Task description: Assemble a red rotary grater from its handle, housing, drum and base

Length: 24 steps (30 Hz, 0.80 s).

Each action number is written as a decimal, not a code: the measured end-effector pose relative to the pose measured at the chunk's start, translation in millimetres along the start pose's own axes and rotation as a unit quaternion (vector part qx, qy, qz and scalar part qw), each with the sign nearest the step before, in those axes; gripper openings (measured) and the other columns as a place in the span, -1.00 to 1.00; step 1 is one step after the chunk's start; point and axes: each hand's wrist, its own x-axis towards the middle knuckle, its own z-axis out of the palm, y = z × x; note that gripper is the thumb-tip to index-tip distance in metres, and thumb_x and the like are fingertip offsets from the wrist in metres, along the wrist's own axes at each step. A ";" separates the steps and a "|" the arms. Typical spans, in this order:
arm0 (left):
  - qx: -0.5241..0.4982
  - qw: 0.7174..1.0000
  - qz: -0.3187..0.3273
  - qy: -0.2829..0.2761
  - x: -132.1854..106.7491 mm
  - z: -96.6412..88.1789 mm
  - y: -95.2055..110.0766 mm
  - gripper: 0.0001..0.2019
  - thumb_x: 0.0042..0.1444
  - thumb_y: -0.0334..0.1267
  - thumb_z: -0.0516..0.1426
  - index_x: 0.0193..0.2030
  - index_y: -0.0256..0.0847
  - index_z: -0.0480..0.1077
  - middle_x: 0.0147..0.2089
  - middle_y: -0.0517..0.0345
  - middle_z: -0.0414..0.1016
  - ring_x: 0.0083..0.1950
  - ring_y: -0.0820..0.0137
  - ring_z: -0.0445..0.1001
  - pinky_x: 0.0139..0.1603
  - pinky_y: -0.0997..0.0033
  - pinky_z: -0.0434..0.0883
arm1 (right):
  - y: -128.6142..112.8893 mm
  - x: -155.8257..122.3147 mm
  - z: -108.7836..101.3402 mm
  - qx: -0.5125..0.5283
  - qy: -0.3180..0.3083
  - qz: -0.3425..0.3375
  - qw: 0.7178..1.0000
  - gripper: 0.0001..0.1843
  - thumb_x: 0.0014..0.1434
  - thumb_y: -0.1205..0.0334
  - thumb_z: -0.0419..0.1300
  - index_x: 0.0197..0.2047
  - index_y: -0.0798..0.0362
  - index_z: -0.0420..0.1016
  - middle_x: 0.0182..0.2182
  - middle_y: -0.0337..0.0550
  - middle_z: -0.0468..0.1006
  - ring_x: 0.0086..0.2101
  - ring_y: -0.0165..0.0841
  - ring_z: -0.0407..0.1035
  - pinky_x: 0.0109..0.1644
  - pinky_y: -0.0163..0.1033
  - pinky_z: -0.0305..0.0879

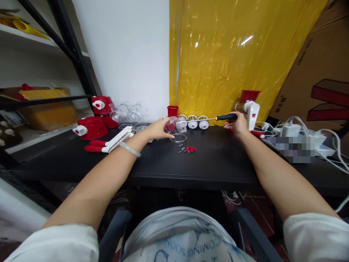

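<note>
My right hand [239, 124] is closed around the black and yellow handle of a screwdriver [227, 116]. Its long metal shaft points left, with the tip at or close to a clear plastic housing [181, 124]. That housing, with red showing in it, is gripped by my left hand [158, 128] just above the table. Below it lie a clear ring [178, 138], a small heap of red plastic pieces [190, 149] and several little screws [180, 148]. Whether the tip sits in a screw is too small to see.
Red housings [91, 128] and clear plastic parts [133, 111] stand at the left, near white handles with red grips [117, 140]. Round white-faced parts [192, 122] line the back. A white and red device [253, 114] and cabled chargers [291, 129] occupy the right.
</note>
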 end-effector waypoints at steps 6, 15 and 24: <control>0.007 1.000 -0.009 -0.003 -0.1 0.1 0.8 -0.35 -0.19 0.09 0.31 0.03 -0.14 0.28 0.02 -0.07 0.39 0.00 0.09 0.40 -0.04 0.12 0.34 | -1.9 -2.3 0.2 -0.004 -0.008 0.007 1.000 -0.75 0.09 0.07 0.00 -0.29 0.01 0.38 -0.74 -0.32 0.35 -0.74 -0.40 0.30 -0.68 -0.35 0.20; 0.005 1.000 -0.012 -0.007 -1.1 -0.3 1.9 -0.33 -0.20 0.09 0.30 0.03 -0.18 0.27 0.02 -0.07 0.39 0.00 0.09 0.39 -0.04 0.15 0.33 | 6.3 4.5 -2.0 -0.036 0.000 -0.070 0.997 -0.62 0.12 -0.20 0.09 -0.42 -0.05 0.28 -0.87 -0.46 0.06 -0.84 -0.42 0.07 -0.74 -0.30 0.12; -0.001 1.000 0.001 -0.002 -0.8 1.1 -1.3 -0.30 -0.18 0.10 0.30 0.07 -0.22 0.27 0.05 -0.10 0.38 0.03 0.08 0.38 0.00 0.14 0.32 | -3.3 -3.2 1.8 0.001 -0.010 0.023 1.000 -0.75 0.16 0.05 -0.01 -0.28 0.02 0.37 -0.73 -0.31 0.36 -0.73 -0.40 0.31 -0.68 -0.36 0.19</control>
